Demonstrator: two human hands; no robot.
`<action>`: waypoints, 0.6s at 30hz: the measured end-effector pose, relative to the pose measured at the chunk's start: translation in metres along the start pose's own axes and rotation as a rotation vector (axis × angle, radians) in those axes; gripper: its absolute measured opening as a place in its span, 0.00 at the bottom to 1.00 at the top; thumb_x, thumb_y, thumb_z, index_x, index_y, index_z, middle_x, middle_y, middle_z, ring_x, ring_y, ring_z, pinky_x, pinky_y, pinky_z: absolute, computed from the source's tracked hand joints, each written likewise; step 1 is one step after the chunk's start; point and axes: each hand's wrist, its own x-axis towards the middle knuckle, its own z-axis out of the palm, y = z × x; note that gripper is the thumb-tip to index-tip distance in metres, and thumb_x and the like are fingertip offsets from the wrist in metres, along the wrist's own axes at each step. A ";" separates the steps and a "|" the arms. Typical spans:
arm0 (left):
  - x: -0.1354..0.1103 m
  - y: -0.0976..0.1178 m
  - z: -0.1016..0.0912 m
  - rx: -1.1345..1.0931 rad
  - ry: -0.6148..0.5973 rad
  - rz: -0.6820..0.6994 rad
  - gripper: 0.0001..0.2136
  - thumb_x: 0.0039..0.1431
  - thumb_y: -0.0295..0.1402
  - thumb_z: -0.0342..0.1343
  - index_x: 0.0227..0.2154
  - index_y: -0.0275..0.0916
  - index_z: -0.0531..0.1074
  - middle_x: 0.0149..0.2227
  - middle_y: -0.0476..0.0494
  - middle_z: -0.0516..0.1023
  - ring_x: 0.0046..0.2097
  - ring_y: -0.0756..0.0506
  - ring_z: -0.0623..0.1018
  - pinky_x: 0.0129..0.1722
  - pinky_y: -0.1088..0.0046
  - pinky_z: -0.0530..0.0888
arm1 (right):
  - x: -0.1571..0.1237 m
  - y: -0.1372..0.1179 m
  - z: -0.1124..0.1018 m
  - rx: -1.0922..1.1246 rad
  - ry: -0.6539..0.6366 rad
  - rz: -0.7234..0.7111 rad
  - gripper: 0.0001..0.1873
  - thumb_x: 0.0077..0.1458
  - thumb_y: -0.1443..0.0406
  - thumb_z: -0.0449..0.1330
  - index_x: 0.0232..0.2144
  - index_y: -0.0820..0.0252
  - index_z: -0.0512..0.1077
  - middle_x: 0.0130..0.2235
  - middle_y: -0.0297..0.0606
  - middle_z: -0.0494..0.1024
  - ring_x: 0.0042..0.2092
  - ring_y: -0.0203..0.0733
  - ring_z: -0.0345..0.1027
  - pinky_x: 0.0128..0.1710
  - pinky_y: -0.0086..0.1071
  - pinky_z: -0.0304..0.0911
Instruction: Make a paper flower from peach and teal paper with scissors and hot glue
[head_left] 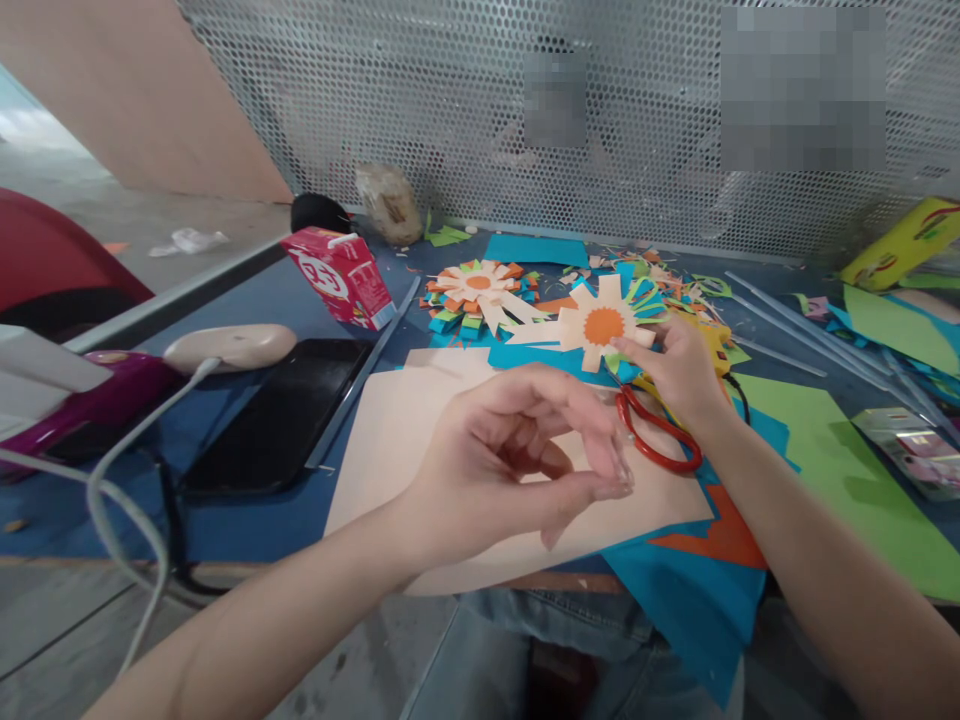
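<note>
While the left hand (517, 450) hovered empty with fingers curled loosely, the right hand (679, 365) pinched a petal of the light, flimsy paper flower (600, 322) just beyond the red scissors (656, 432), best held near its stiffer orange centre.

The red carton (341, 277) beside the black tablet (281, 420) bears white print, too blurred to read; nothing else carries legible text.
</note>
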 end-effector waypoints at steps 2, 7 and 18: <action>0.000 0.001 0.001 0.016 0.007 -0.018 0.08 0.47 0.24 0.61 0.29 0.35 0.68 0.24 0.48 0.73 0.31 0.49 0.77 0.14 0.87 0.69 | 0.000 0.000 0.000 -0.002 -0.011 0.001 0.13 0.41 0.57 0.64 0.26 0.60 0.71 0.29 0.36 0.76 0.31 0.40 0.67 0.32 0.35 0.63; -0.001 0.001 0.002 0.020 -0.006 -0.010 0.08 0.48 0.24 0.61 0.31 0.35 0.68 0.24 0.49 0.72 0.29 0.51 0.76 0.14 0.88 0.67 | 0.000 0.001 -0.001 -0.056 0.004 -0.008 0.10 0.43 0.59 0.63 0.24 0.60 0.70 0.27 0.35 0.75 0.30 0.39 0.66 0.30 0.34 0.61; 0.002 0.002 0.000 0.052 -0.047 0.020 0.12 0.44 0.20 0.62 0.31 0.37 0.67 0.28 0.49 0.72 0.29 0.53 0.74 0.20 0.85 0.71 | -0.001 -0.002 0.000 -0.028 0.011 -0.006 0.10 0.43 0.61 0.62 0.28 0.61 0.72 0.31 0.38 0.77 0.32 0.41 0.68 0.33 0.36 0.63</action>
